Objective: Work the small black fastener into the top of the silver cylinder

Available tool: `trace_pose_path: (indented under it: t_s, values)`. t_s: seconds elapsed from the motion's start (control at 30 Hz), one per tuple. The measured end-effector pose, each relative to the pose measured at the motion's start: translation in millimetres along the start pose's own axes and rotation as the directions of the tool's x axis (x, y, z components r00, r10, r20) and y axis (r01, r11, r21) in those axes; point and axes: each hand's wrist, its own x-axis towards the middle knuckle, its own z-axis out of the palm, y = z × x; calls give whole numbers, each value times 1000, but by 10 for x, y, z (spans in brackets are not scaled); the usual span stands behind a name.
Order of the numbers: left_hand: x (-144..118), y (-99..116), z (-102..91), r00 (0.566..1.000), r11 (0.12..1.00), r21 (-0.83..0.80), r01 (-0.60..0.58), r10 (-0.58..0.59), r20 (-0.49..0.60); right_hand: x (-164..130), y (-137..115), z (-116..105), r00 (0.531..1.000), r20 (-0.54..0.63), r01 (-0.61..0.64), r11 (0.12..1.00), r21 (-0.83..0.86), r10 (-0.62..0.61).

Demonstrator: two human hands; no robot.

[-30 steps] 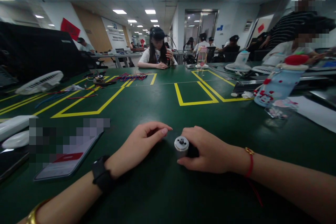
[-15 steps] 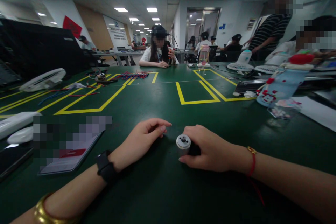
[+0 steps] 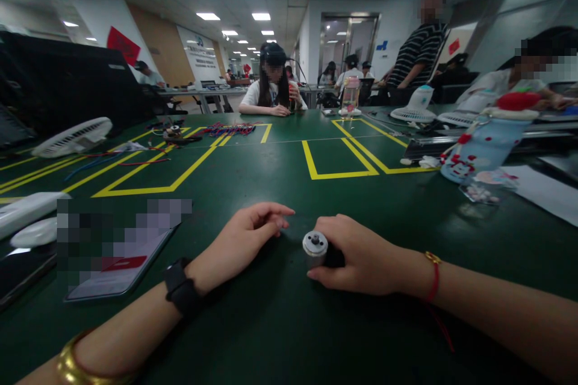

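One broad, dark-green tabletop with a slight sheen [image 3: 253,174] is spread across the scene, crossed by yellow tape outlines [image 3: 343,176] toward its middle and far left. At the far side, a seated person in a white top and black cap [image 3: 271,90] can be made out. On the right, a tall light-blue bottle with a round red top [image 3: 492,138] is placed; on the near left, a flat, thin-edged phone [image 3: 120,277] is laid, its screen partly blurred out.

Between these, two bare hands are stretched in from the near side. The left hand [image 3: 250,228] is relaxed, its fingers loosely curved, with nothing seen in it. By the right hand [image 3: 361,258], a short silver metal cylinder, motor-like in shape [image 3: 315,246], is gripped near the centre, roughly upright: fingers are wrapped on the far side, the thumb set on the near side. Whether its base is rested on the table cannot be told.

Some heft for its size, a rigid body and rather slippery smooth walls are to be expected. It is best taken by the sides of the barrel. Smallest of all, a dark stub [image 3: 316,239] is raised from the pale upper face, ringed by little holes; being likely the most delicate part, it should be left unpressed.
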Motion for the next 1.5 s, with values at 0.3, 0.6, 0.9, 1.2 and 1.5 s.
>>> trace_pose_path:
  t_s: [0.3,0.6,0.9,1.2,1.5]
  values:
    - [-17,59,14,999,999,-4,36,-36,19,3,12,5,1000,5,2,1000,-2,-2]
    - [-89,109,76,997,997,57,-56,52,63,-6,7,5,999,-27,30,1000,10,-30]
    - [-143,262,112,976,977,83,-198,188,109,-7,34,27,1000,-26,17,1000,-7,-18]
    - [-143,286,171,974,977,64,-202,194,113,-7,43,48,999,-41,20,999,-40,-22]
    - [-137,286,201,980,983,-30,-180,182,78,-1,35,45,997,-60,40,998,-48,-43]
